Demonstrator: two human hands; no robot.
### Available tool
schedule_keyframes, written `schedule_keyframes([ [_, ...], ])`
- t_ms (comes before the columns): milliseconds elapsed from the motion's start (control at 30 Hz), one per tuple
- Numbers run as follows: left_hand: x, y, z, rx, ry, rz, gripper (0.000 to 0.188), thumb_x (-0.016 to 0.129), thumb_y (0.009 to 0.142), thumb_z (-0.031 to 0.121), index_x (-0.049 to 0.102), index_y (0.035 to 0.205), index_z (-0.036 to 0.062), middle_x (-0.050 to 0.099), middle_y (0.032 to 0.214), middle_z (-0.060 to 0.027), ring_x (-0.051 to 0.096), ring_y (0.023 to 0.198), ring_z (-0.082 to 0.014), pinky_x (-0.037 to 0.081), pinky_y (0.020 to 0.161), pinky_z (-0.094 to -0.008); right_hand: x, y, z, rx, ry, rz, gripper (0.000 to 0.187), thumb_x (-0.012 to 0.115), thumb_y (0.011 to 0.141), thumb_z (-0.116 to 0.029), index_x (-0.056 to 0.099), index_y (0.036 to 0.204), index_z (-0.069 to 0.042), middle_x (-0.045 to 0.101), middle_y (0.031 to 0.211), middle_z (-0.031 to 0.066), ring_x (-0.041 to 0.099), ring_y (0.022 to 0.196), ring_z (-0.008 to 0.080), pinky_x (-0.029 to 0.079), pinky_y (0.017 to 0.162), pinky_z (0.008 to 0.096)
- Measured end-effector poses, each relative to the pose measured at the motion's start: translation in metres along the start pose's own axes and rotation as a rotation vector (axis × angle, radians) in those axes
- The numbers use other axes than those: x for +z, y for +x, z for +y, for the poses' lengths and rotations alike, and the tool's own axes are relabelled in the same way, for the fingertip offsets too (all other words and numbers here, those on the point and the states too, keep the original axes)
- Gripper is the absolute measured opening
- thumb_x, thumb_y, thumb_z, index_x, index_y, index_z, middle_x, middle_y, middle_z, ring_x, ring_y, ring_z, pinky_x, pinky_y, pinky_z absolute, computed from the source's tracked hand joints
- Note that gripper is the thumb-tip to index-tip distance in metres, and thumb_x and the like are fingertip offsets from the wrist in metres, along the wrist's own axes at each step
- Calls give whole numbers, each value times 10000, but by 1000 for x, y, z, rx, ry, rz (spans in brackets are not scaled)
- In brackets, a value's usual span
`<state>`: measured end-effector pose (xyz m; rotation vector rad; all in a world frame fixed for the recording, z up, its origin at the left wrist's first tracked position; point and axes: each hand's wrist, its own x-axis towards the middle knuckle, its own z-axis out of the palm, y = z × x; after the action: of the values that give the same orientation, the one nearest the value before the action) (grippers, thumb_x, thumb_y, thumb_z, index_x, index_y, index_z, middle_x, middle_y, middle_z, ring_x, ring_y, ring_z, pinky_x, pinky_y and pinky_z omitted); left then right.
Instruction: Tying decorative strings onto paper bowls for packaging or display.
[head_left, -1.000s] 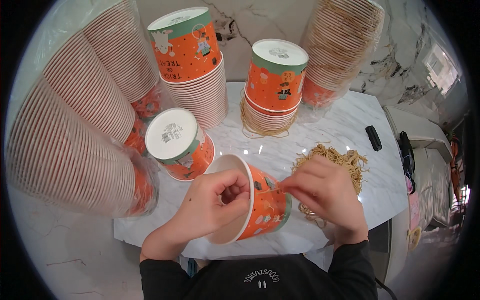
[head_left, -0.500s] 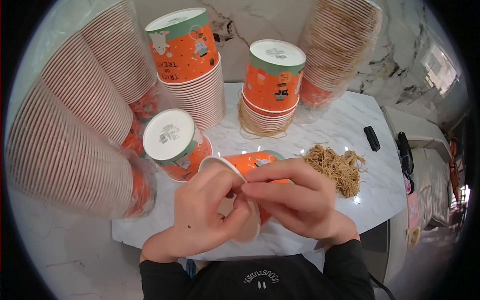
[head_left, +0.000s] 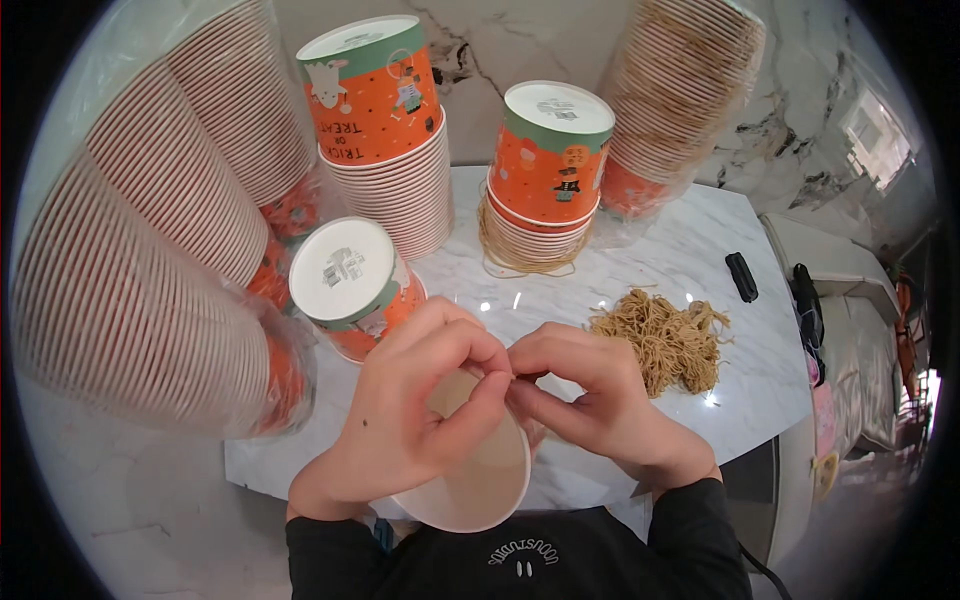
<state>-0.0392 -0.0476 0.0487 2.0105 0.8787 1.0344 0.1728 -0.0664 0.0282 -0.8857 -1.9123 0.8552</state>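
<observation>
Between my hands a paper bucket [head_left: 480, 485] is tipped with its pale open mouth toward me. My left hand [head_left: 420, 390] is closed, thumb and forefinger pinched at the bucket's far rim, its knuckles arched over the mouth. My right hand [head_left: 590, 395] is closed too, and its pinched fingertips meet the left ones at that rim. A tiny tan bit shows between the fingertips, too small to make out. Right of my hands lies a heap of tan strings [head_left: 665, 340]. An upturned orange-and-green bucket [head_left: 345, 270] stands just beyond my left hand.
Plastic-wrapped bucket stacks [head_left: 150, 300] lean along the left. At the back stand an upturned stack [head_left: 385, 180] and a shorter stack [head_left: 548, 175] with tan strings around its rims. A taller stack [head_left: 680, 90] with strings rises behind. A small black object [head_left: 742, 277] lies near the marble table's right edge.
The bucket has turned from lying sideways, orange side showing, to mouth toward me, and sits lower. My fingertips have shifted slightly right along with its rim.
</observation>
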Motion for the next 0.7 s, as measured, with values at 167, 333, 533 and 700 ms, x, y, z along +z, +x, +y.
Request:
schedule_keyframes([
  [167,6,10,-28,-76,-353,-61,220,711,914,36,592,1100,32,665,1110,-59,652,1032,-128,488,943,-271,-7,6,13,6,89,53,180,717,917,30,753,1093,15,740,984,99,708,935,201,551,820,302],
  [333,-5,19,-52,-265,-530,-317,278,745,948,65,560,1152,31,696,1102,-50,679,1024,-117,533,906,-269,-12,10,19,95,188,83,193,730,899,32,783,1081,-6,744,997,97,703,932,197,549,824,299],
  [533,17,20,-68,-412,-821,-357,301,782,905,20,579,1126,49,718,1039,-40,690,984,-92,548,855,-240,-12,9,23,-42,59,95,191,769,850,40,795,1028,-24,743,994,93,700,918,190,553,803,306],
  [700,30,22,-71,-459,-886,-263,223,778,906,15,627,1069,33,739,1006,-49,708,962,-101,553,853,-242,-15,11,33,-50,-48,171,171,753,861,31,751,1029,-3,716,1017,117,711,927,228,563,803,318],
])
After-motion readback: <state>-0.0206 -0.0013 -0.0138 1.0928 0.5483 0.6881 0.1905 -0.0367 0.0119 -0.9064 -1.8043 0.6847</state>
